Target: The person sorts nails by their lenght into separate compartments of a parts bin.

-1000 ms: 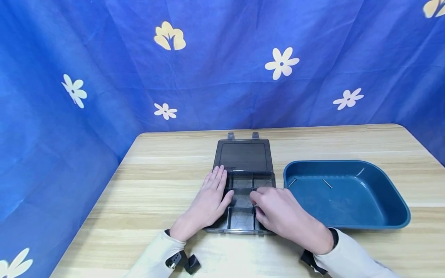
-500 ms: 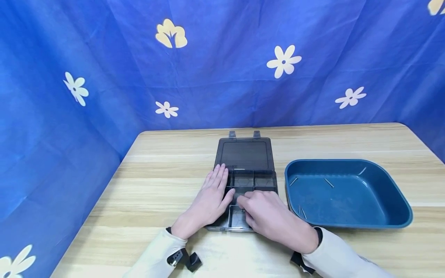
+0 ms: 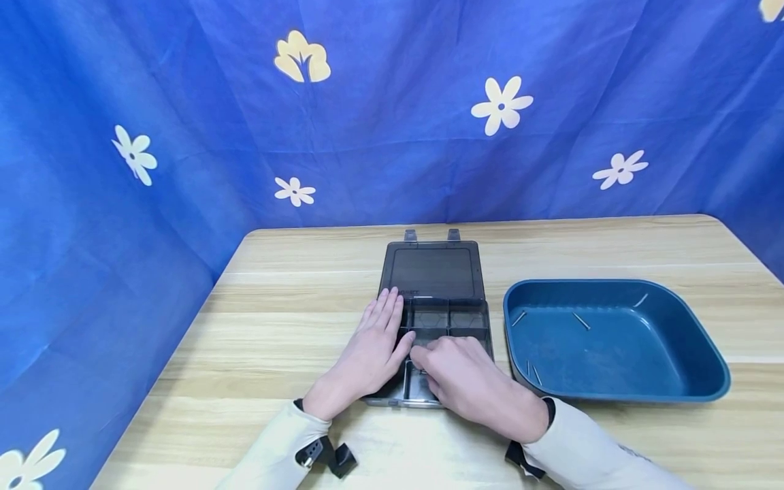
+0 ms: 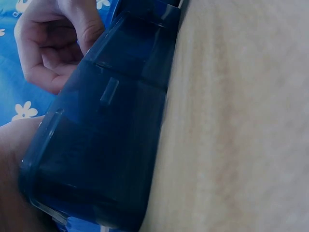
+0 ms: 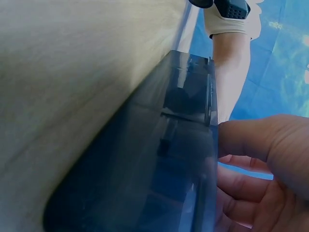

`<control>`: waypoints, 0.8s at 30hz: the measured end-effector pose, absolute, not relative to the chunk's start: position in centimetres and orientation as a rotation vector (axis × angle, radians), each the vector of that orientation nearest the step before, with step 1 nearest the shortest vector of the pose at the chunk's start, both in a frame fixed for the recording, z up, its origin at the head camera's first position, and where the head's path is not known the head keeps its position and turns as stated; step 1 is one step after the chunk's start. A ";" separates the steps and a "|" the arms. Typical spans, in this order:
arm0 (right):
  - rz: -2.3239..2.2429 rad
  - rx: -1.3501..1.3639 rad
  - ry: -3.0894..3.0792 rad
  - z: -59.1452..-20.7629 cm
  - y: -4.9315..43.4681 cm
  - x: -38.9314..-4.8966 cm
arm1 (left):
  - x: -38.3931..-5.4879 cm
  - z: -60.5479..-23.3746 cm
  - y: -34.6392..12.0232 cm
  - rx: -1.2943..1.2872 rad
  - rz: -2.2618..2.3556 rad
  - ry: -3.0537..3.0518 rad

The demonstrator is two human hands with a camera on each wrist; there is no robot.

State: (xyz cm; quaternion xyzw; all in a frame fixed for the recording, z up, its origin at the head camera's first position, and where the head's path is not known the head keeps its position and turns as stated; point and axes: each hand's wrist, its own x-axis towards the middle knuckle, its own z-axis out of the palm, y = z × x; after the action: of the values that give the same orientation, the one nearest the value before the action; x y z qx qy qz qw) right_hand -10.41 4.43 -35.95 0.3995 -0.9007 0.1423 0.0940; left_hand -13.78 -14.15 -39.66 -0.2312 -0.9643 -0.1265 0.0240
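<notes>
A dark translucent compartment box (image 3: 430,315) lies on the table with its lid (image 3: 436,269) folded back. My left hand (image 3: 373,347) rests flat along the box's left side, fingers straight and thumb over the compartments. My right hand (image 3: 465,374) reaches over the middle and front compartments with its fingers bent downward. Whether its fingertips pinch anything is hidden: in the right wrist view the box wall (image 5: 145,159) covers the tips of the right hand (image 5: 270,169). In the left wrist view the curled fingers of the right hand (image 4: 58,43) show behind the box.
A blue tray (image 3: 618,398) stands to the right of the box, close to my right forearm. Several thin metal screws or nails (image 3: 581,321) lie at its left side. A blue flowered curtain (image 3: 392,136) hangs behind the wooden table (image 3: 294,286).
My right hand has shifted left, from the right-hand compartments toward the middle column. Two thin metal pieces in the tray, formerly covered, are visible. The left hand stays in place.
</notes>
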 end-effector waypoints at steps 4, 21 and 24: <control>0.367 1.217 -2.636 -36.0 4.1 -10.3 | -13.7 -39.7 -14.3 -0.724 -0.364 -2.980; 0.519 1.299 -2.619 -36.2 4.1 -10.4 | -13.7 -39.4 -14.2 -0.748 -0.359 -2.971; 0.498 1.320 -2.605 -36.4 4.0 -10.5 | -13.6 -39.4 -14.2 -0.742 -0.361 -2.976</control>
State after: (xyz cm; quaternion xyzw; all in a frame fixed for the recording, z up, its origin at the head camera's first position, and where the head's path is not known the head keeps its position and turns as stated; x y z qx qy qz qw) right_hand -10.49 4.04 -36.36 0.4439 -0.8758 0.1673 0.0895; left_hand -13.64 -14.22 -39.37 -0.2401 -0.9633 -0.1169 0.0267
